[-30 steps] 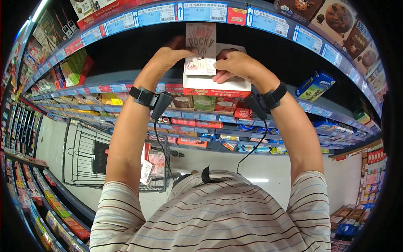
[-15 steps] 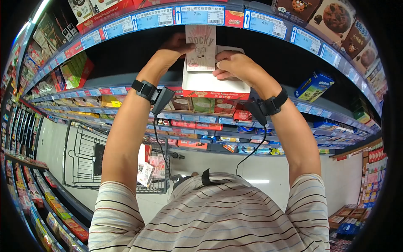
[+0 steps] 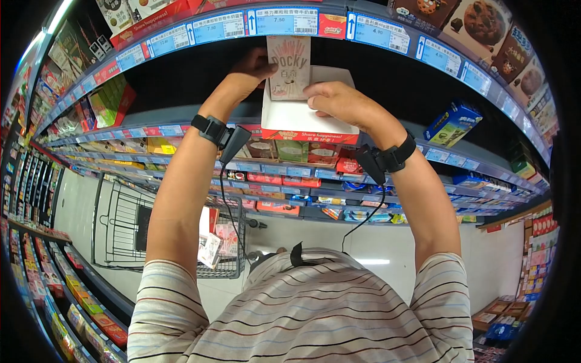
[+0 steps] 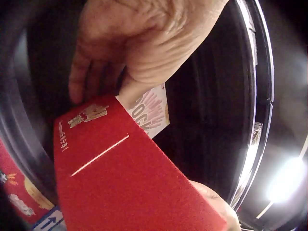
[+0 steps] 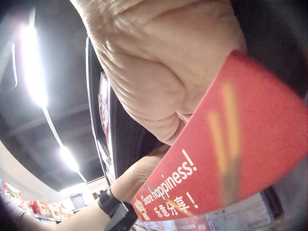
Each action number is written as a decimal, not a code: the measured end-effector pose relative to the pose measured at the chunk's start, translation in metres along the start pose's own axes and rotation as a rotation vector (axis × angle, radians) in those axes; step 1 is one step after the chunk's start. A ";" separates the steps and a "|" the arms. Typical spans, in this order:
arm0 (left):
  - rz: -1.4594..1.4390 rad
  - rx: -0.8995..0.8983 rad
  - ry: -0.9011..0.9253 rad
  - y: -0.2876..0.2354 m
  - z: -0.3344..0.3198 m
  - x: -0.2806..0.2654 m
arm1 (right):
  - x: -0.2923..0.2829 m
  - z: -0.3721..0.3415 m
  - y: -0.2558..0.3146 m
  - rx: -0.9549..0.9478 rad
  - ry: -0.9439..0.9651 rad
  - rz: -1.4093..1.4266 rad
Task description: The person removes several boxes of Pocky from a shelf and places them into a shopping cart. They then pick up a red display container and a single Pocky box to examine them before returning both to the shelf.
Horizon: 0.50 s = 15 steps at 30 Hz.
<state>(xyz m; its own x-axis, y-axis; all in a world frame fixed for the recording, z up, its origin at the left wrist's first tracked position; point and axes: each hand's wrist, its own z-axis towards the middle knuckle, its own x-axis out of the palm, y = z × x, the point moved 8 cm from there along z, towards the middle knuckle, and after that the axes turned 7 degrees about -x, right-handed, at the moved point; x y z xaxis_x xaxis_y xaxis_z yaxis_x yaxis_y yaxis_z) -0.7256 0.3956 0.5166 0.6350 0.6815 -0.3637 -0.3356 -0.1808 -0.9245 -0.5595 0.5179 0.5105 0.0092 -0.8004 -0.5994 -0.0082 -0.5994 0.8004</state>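
Observation:
A pale Pocky box (image 3: 289,69) stands upright in a display tray (image 3: 310,134) with white insides and a red front, on a dark shelf. My left hand (image 3: 251,68) holds the box at its left edge, thumb at the front; its other fingers are partly hidden behind the box. In the left wrist view this thumb lies against the box above the tray's red side. My right hand (image 3: 346,104) reaches over the tray's right side, fingertips right at the box's lower right edge. The red tray wall (image 5: 260,130) hides those fingers in the right wrist view.
The upper shelf edge with blue price labels (image 3: 284,22) runs close above both hands. A blue package (image 3: 454,124) stands on the same shelf to the right, green packages (image 3: 108,100) to the left. Below left is a shopping cart (image 3: 121,227) holding several boxes.
The Pocky box has moved deeper into the tray, away from its front wall. My left hand has stayed at the box's left edge; the right hand's fingers have drawn in at the lower right.

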 end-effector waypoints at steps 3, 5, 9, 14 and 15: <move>0.013 -0.002 0.007 0.001 0.000 0.000 | 0.001 0.004 -0.003 -0.037 0.018 -0.016; 0.013 -0.008 0.008 0.001 -0.002 0.000 | 0.002 0.005 -0.003 -0.049 0.025 -0.017; 0.007 -0.010 -0.003 0.002 -0.005 0.000 | 0.001 0.004 0.001 -0.040 0.014 -0.011; 0.010 -0.025 0.000 0.004 -0.008 0.001 | 0.000 0.005 0.000 -0.072 -0.004 0.037; 0.009 -0.039 0.003 0.004 -0.009 0.001 | -0.002 0.001 0.002 -0.064 -0.011 0.065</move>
<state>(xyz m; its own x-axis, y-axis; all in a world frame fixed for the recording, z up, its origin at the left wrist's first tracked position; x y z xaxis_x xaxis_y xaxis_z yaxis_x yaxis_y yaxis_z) -0.7202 0.3892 0.5114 0.6344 0.6774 -0.3722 -0.3136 -0.2145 -0.9250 -0.5605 0.5179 0.5131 -0.0001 -0.8377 -0.5461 0.0555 -0.5453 0.8364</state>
